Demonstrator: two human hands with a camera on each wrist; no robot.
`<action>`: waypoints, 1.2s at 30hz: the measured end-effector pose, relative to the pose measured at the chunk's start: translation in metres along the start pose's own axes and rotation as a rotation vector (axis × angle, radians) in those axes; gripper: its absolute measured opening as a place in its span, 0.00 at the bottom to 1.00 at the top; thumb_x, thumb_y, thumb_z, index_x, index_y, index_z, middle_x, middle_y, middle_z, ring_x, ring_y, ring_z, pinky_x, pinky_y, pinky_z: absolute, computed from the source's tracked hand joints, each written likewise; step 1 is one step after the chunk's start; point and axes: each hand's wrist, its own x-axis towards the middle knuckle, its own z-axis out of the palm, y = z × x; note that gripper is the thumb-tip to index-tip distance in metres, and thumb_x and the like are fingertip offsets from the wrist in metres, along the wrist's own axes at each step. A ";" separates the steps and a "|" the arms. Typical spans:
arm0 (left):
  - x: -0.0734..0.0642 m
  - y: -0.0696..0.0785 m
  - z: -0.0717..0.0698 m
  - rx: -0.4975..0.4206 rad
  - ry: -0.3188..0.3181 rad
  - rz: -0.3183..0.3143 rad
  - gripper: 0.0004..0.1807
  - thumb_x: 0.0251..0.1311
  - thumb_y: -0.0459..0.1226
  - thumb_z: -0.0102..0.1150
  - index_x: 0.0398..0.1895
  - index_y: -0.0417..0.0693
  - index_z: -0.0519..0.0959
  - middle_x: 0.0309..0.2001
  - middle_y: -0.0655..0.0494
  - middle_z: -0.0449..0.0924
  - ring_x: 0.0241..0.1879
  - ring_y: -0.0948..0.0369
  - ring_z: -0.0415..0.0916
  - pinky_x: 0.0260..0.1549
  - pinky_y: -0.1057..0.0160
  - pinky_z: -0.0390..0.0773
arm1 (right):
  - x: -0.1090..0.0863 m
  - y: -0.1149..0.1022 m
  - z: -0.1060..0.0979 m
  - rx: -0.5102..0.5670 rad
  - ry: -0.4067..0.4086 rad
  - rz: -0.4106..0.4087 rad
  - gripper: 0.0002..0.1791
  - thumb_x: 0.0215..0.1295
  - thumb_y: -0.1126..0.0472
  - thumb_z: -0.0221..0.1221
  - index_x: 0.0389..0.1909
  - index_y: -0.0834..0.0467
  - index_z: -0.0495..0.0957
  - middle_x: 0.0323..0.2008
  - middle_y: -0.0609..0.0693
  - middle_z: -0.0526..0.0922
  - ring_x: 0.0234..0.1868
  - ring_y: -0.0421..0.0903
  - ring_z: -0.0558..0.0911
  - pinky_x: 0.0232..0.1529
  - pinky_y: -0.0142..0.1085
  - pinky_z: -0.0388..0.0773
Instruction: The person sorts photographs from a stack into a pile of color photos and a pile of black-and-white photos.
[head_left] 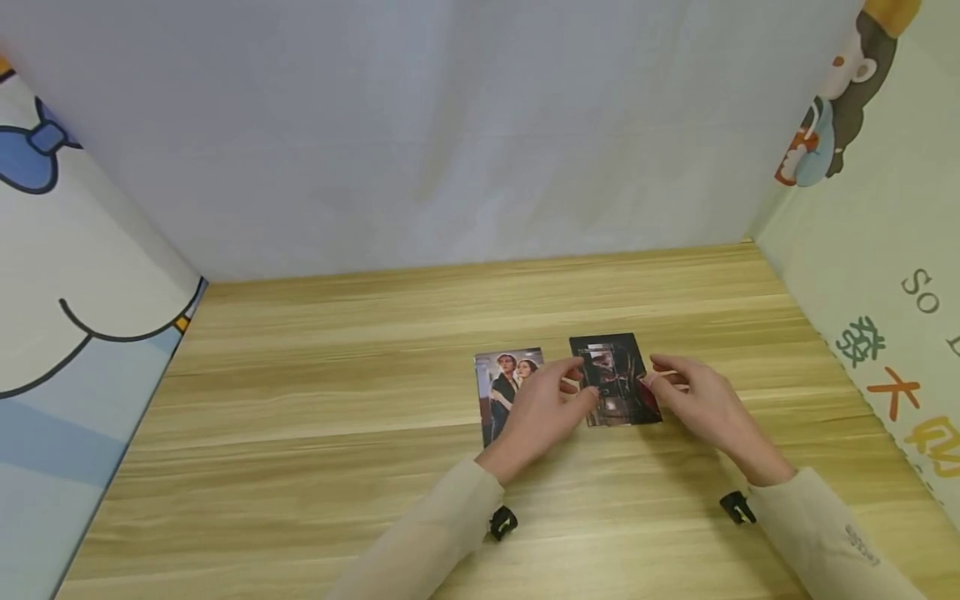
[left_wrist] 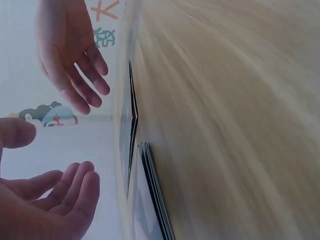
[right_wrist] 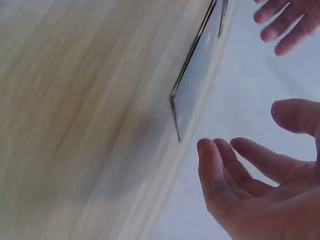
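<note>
Two glossy picture cards lie side by side on the wood-grain table. The left one, a couple card (head_left: 497, 392), partly hidden by my left forearm and hand, tops a small stack whose layered edges (left_wrist: 156, 195) show in the left wrist view. The right one, a dark picture card (head_left: 615, 379), lies flat between my hands. My left hand (head_left: 543, 408) hovers at its left side, fingers loosely bent, with nothing in its grasp. On its right side is my right hand (head_left: 701, 400), fingers relaxed and apart from the card (right_wrist: 197, 75) in the right wrist view.
The table (head_left: 315, 417) meets a pale cloth backdrop (head_left: 375, 150) at the back. Printed cartoon panels stand on the left (head_left: 112, 250) and right (head_left: 870, 275). A small black device (head_left: 503, 523) sits at the left wrist, another black device (head_left: 738, 507) at the right.
</note>
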 end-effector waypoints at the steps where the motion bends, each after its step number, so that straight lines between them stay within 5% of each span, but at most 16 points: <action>1: -0.003 0.000 -0.001 0.009 0.016 0.019 0.30 0.70 0.46 0.59 0.72 0.43 0.73 0.57 0.51 0.82 0.53 0.57 0.81 0.50 0.60 0.82 | -0.001 -0.001 0.000 0.009 0.006 -0.003 0.30 0.79 0.54 0.55 0.69 0.72 0.69 0.64 0.73 0.75 0.59 0.69 0.80 0.56 0.60 0.80; 4: -0.010 0.000 -0.006 0.054 0.052 0.073 0.30 0.73 0.50 0.56 0.72 0.45 0.73 0.60 0.50 0.80 0.53 0.57 0.80 0.55 0.55 0.80 | -0.004 -0.006 0.000 0.033 0.027 -0.002 0.31 0.79 0.52 0.55 0.71 0.71 0.69 0.68 0.72 0.71 0.63 0.70 0.77 0.59 0.60 0.79; 9: -0.021 -0.003 -0.017 0.099 0.094 0.121 0.33 0.73 0.54 0.52 0.74 0.47 0.71 0.70 0.50 0.73 0.67 0.52 0.73 0.68 0.43 0.70 | -0.009 -0.013 0.003 0.054 0.066 -0.014 0.32 0.81 0.48 0.52 0.72 0.68 0.69 0.69 0.72 0.70 0.61 0.72 0.78 0.58 0.62 0.79; 14: -0.031 -0.009 -0.027 0.118 0.122 0.151 0.36 0.73 0.56 0.51 0.78 0.48 0.66 0.75 0.50 0.68 0.74 0.50 0.64 0.71 0.41 0.66 | -0.012 -0.019 0.008 0.067 0.104 -0.041 0.31 0.81 0.47 0.51 0.72 0.65 0.70 0.70 0.69 0.70 0.61 0.73 0.77 0.59 0.66 0.76; 31: -0.054 -0.026 -0.058 0.287 0.139 0.094 0.45 0.71 0.60 0.51 0.82 0.45 0.56 0.83 0.51 0.48 0.81 0.51 0.46 0.77 0.41 0.52 | -0.013 -0.036 0.030 0.068 0.165 -0.170 0.27 0.80 0.51 0.55 0.70 0.65 0.74 0.71 0.64 0.71 0.69 0.67 0.72 0.63 0.63 0.74; 36: -0.057 -0.032 -0.064 0.339 0.135 0.076 0.50 0.69 0.66 0.48 0.83 0.45 0.54 0.83 0.48 0.46 0.81 0.48 0.46 0.77 0.41 0.50 | -0.012 -0.039 0.037 0.051 0.133 -0.197 0.27 0.80 0.50 0.55 0.69 0.65 0.74 0.72 0.62 0.70 0.72 0.68 0.68 0.70 0.64 0.66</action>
